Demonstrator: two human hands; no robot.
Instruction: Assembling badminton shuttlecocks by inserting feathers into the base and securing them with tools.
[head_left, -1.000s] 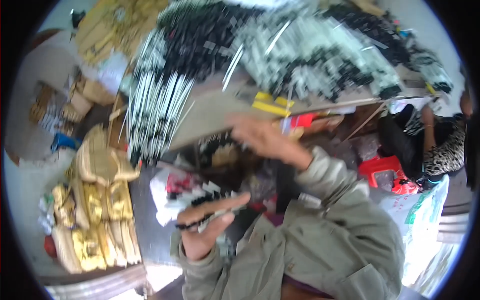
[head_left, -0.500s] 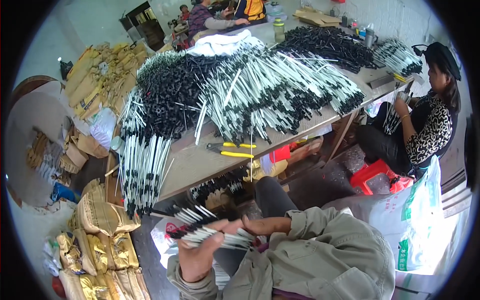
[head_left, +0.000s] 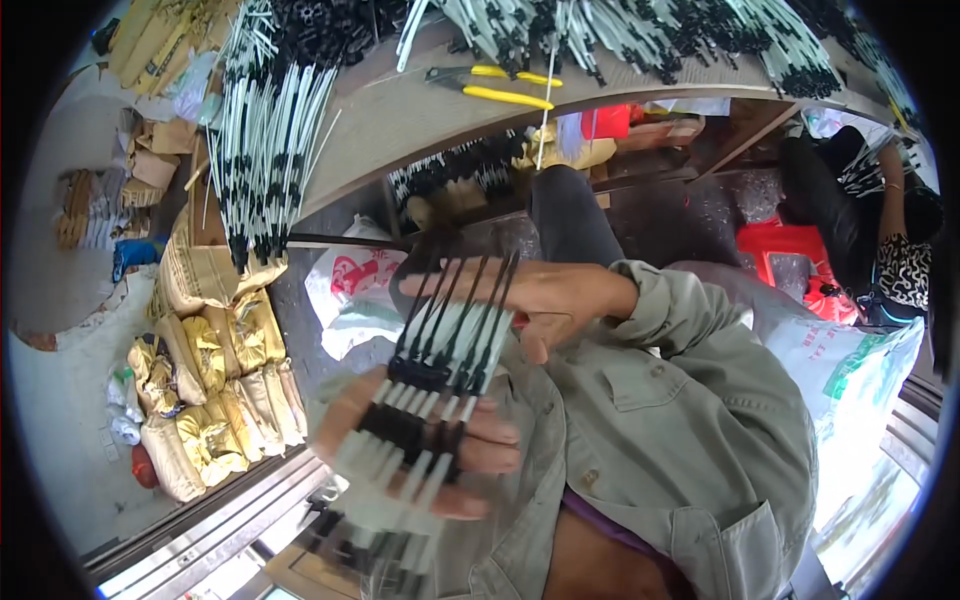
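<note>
A bundle of slim white rods with black joints and thin black tips (head_left: 420,375) stands tilted in front of my body. My left hand (head_left: 345,412) is wrapped round its middle, the fingers curling across the rods. Against the upper ends lies my right hand (head_left: 560,300), with fingers stretched out behind the thin black tips and the thumb apart. The bundle's lower end is blurred by motion. On the table's near edge rest yellow-handled pliers (head_left: 500,85), beyond my hands.
Heaps of similar white and black rods (head_left: 620,35) cover the table (head_left: 380,130), with a stack (head_left: 265,150) overhanging its left end. Packed sacks (head_left: 215,400) lie at lower left. A white bag (head_left: 350,275) stands under the table. A co-worker (head_left: 900,230) sits at right, near a red stool (head_left: 780,245).
The view has tipped downward, so the table sits higher in the picture. The bundle has turned from lying nearly level to more upright. My right hand has moved to its upper ends.
</note>
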